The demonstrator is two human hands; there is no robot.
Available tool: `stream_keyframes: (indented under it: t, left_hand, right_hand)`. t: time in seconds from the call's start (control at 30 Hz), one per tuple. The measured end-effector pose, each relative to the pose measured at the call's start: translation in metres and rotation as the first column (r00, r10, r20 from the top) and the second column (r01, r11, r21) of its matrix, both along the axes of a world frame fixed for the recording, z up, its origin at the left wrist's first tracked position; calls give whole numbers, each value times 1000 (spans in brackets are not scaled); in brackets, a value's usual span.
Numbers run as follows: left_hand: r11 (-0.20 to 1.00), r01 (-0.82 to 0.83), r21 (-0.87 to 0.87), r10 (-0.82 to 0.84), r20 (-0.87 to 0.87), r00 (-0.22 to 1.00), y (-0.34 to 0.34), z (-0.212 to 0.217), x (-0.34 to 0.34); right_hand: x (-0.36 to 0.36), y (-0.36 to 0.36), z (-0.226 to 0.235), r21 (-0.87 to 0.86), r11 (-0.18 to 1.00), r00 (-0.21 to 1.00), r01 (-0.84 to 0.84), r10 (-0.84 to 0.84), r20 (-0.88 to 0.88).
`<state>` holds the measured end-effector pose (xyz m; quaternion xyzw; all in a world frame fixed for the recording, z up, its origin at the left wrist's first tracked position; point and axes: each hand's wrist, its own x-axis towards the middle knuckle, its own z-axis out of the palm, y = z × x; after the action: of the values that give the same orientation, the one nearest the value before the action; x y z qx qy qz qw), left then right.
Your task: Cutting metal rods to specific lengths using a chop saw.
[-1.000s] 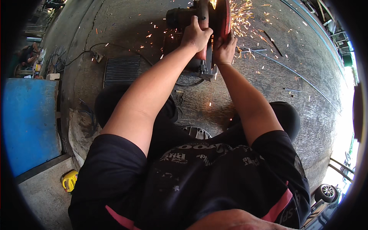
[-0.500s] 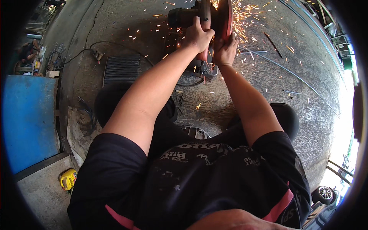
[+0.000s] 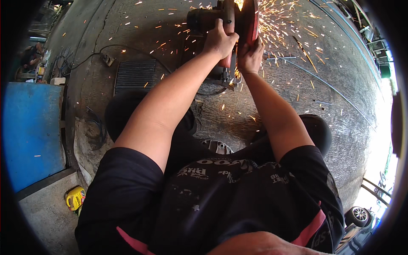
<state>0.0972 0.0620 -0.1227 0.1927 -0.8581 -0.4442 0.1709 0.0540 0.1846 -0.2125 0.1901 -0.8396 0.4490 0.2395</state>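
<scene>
At the top of the view, a cut-off saw with a dark motor point(image 3: 199, 19) throws orange sparks to the right. My left hand point(image 3: 220, 41) is wrapped round the saw's red handle point(image 3: 228, 25), thumb lying up along it. Beside it, my right hand point(image 3: 250, 58) holds the near rim of the red blade guard point(image 3: 252, 25). Under my hands are the saw's metal base and clamp point(image 3: 229, 78), partly covered by the handle. The cutting point is hidden behind the guard and the glare.
Thin metal rods point(image 3: 321, 80) lie on the floor to the right. A black cable point(image 3: 127, 46) runs left from the saw, past a ribbed dark panel point(image 3: 135, 75). At left stand a blue metal box point(image 3: 34, 131) and a yellow container point(image 3: 75, 198). Another person point(image 3: 30, 57) is far left.
Both hands keep their hold and have hardly moved. The sparks fly in a different pattern, with more of them spread to the right.
</scene>
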Motion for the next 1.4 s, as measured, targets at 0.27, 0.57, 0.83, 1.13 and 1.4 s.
stream_keyframes:
  t: [0.27,0.57,0.83,1.13,1.4]
  left_hand:
    - [1000,-9,3,9,12,1000,1,0,1]
    - [1000,-16,1,16,12,1000,2,-2,3]
    - [999,-21,-48,21,0,1000,6,-14,11]
    - [999,-10,-42,8,-59,998,7,-31,16]
    - [999,-23,-43,19,-92,996,11,-29,20]
  right_hand:
    - [1,1,-2,-4,1000,998,-12,12,-58]
    - [3,1,-4,3,1000,994,-7,7,-110]
    - [9,5,-19,15,1000,999,-12,13,-30]
    - [14,7,-33,40,999,998,1,1,-61]
    - [16,8,-33,32,999,998,-21,22,-51]
